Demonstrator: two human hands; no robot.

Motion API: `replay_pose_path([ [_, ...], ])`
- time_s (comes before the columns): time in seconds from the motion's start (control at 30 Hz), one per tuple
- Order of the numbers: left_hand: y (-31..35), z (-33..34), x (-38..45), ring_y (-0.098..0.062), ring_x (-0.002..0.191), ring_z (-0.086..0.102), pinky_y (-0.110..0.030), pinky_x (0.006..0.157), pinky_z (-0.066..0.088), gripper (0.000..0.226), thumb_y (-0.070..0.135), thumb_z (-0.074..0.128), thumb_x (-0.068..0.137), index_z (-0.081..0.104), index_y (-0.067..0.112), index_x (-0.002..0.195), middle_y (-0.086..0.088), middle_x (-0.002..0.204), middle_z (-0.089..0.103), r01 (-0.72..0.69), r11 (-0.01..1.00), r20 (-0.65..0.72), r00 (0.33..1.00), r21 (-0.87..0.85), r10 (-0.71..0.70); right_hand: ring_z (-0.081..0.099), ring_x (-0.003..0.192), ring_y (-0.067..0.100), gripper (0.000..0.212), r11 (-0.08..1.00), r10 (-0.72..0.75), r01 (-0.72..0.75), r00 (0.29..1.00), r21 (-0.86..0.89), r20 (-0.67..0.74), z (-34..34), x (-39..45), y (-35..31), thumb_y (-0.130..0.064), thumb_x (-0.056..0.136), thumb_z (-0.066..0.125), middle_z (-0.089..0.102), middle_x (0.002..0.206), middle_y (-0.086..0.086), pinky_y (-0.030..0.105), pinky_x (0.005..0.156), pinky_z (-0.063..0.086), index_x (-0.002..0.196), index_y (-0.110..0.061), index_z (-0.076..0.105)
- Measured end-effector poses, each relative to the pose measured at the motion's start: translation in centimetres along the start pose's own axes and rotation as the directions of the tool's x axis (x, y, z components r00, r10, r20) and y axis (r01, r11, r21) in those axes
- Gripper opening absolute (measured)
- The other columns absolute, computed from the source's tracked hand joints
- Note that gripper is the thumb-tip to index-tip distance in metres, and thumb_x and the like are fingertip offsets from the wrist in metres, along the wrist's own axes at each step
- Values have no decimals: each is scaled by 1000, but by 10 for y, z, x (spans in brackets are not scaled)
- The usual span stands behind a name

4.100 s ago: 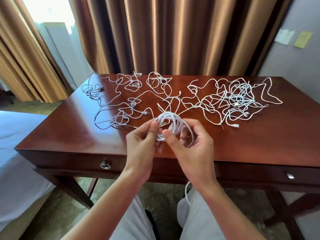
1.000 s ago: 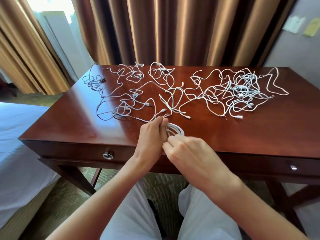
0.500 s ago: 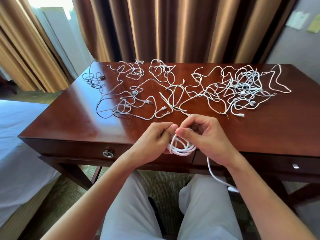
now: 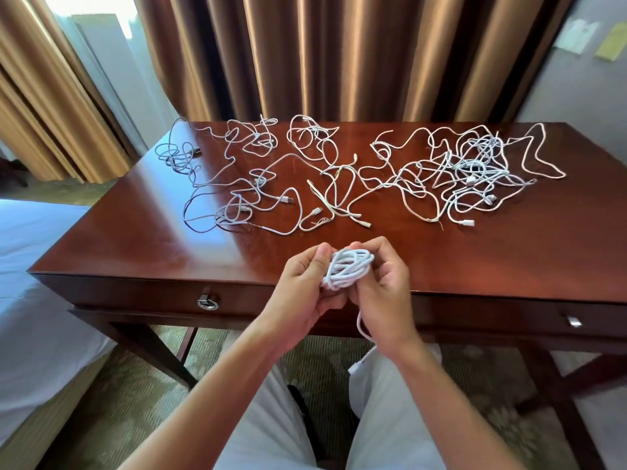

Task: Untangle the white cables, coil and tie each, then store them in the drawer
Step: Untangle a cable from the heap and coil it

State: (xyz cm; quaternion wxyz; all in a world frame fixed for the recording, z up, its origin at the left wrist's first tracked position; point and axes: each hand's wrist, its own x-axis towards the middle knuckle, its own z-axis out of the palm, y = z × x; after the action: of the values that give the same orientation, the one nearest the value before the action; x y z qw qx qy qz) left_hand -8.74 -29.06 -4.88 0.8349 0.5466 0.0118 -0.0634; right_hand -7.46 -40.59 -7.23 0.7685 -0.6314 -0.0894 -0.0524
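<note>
a round coil of smooth white cable is sitting between both hands above the desk's near edge; the left hand is pinching its left side, the right hand curling round its right, a loose tail dangling below. thin white cables are sprawling in tangled loops across the glossy reddish wood desk, its drawer closed

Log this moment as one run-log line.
step: coiling | left hand + right hand: grip coiled cable | tail: hanging | loose cables: on desk | drawer: closed

Bronze curtains hang at twelve o'clock behind a dark wooden desk, a white bed at nine.
</note>
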Motion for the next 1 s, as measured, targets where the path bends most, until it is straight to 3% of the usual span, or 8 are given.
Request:
replay_pose_path([
  [0.1,3,2,6,-3,45,41,-16,43,40,39,23,33,109,64,9,90,4,55,53,-43,998,-156,987,48,50,58,62,3,13,878,-217,196,976,-436,3,11,-17,6,-17,105,52,67,76,-10,25,60,45,94,-16,59],
  [0.23,2,-9,20,-14,62,59,-35,62,52,42,25,37,109,65,10,81,0,72,69,-160,781,-302,861,603,410,70,81,30,17,670,-186,259,966,-695,180,19,-32,-4,-23,107,43,74,92,5,44,65,51,113,-17,58],
  [0.33,1,-13,23,-19,63,51,-40,62,38,40,23,38,108,53,3,76,4,64,57,-173,542,-241,757,822,607,68,65,33,10,362,-215,382,922,-850,323,22,-37,-13,-6,95,59,71,75,6,30,49,36,90,-15,58],
  [0.43,3,-13,18,-19,67,52,-26,52,32,26,22,42,107,43,11,83,5,62,52,-224,478,-164,748,849,643,62,46,23,29,129,-202,420,898,-898,391,19,-36,-23,-2,76,79,63,56,-1,24,47,20,70,-19,56],
  [0.53,1,-18,16,-22,65,53,-23,52,35,17,19,47,105,42,12,91,-3,62,55,-272,409,-74,750,871,657,61,45,21,30,16,-161,515,847,-857,506,10,-32,-33,-12,73,86,61,54,-2,28,39,29,68,-22,58],
  [0.8,13,-30,11,-1,53,43,-10,54,32,26,13,54,102,56,6,77,12,56,45,-351,302,146,830,886,538,66,68,27,31,277,-26,610,777,-743,629,-24,6,-68,-40,104,49,69,73,0,39,62,50,89,-21,68],
  [0.9,21,-30,6,-12,57,43,-14,56,34,26,15,55,102,58,4,79,4,59,50,-418,251,276,848,873,453,54,52,5,32,410,-62,597,772,-689,632,-33,25,-72,-48,99,56,55,56,-13,25,56,43,83,-24,70],
  [1.0,25,-27,-2,-15,58,47,-17,57,36,26,21,52,103,64,10,83,5,62,55,-462,306,345,864,832,367,43,47,5,31,599,-56,528,778,-602,626,-38,41,-69,-49,93,58,47,50,-15,16,51,30,76,-27,70],
])
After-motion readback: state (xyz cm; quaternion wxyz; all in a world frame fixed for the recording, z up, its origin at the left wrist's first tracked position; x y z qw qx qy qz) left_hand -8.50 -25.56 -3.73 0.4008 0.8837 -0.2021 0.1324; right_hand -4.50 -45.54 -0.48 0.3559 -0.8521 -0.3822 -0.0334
